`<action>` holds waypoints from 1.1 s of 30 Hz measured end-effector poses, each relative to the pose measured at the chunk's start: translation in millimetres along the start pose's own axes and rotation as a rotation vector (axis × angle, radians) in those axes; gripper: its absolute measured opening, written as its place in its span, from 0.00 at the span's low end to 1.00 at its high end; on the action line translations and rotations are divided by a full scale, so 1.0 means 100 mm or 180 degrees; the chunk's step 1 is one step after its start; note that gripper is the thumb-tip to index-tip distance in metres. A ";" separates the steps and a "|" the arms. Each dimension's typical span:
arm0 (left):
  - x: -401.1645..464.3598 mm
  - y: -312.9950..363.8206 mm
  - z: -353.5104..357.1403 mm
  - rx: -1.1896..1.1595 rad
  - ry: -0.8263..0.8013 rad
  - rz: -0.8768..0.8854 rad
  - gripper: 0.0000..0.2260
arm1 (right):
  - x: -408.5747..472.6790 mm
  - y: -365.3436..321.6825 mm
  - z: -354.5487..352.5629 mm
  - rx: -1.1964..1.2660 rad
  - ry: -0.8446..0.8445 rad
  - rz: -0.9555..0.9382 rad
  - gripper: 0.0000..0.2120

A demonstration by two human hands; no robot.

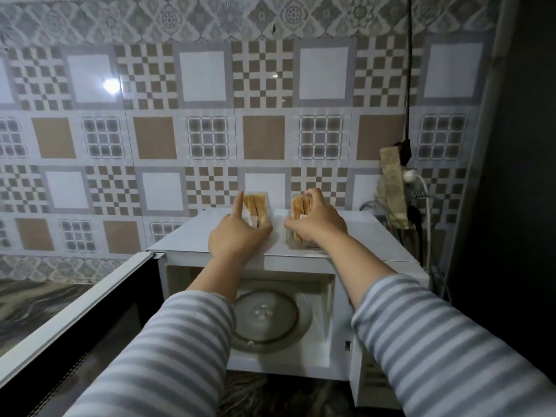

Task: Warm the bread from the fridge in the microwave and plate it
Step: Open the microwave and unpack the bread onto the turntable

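Two clear packs of sliced bread stand on top of the white microwave (355,236). My left hand (237,233) grips the left bread pack (256,210), forefinger up its left side and thumb at its base. My right hand (316,219) grips the right bread pack (301,207) from above, fingers curled over its top. The microwave door (75,320) hangs wide open to the left. Inside the cavity lies the bare glass turntable (267,320).
A tiled wall rises right behind the microwave. A black cable (408,70) drops to a plug and socket strip (403,173) at the right, with white cords below it. A dark wall panel closes off the right side. A marbled counter (39,305) shows at the left.
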State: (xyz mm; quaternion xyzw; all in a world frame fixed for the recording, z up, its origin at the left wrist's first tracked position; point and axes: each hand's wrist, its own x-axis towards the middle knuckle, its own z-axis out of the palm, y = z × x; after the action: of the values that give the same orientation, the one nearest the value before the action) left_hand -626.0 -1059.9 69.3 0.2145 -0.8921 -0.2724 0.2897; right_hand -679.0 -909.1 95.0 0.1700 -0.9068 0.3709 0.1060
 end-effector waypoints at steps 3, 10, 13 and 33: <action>-0.11 0.04 -0.06 -0.0073 0.0080 -0.0057 0.40 | -0.09 -0.03 -0.07 0.0014 0.0015 -0.0001 0.31; -0.72 0.10 -0.34 -0.0154 0.0168 0.0101 0.40 | -0.71 -0.08 -0.29 0.0020 0.0210 0.0025 0.31; -1.11 0.08 -0.44 -0.0270 0.0256 0.0174 0.39 | -1.10 -0.07 -0.34 0.0080 0.0347 -0.0070 0.32; -3.60 -0.96 0.23 -0.0571 -0.0496 -0.0292 0.40 | -3.58 1.41 0.52 0.0056 0.0236 0.0759 0.33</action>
State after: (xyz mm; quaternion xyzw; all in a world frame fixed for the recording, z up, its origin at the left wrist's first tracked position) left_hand -352.5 -930.0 -149.3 0.2064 -0.8732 -0.3799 0.2248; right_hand -407.4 -769.8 -144.9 0.0480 -0.9127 0.3949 0.0931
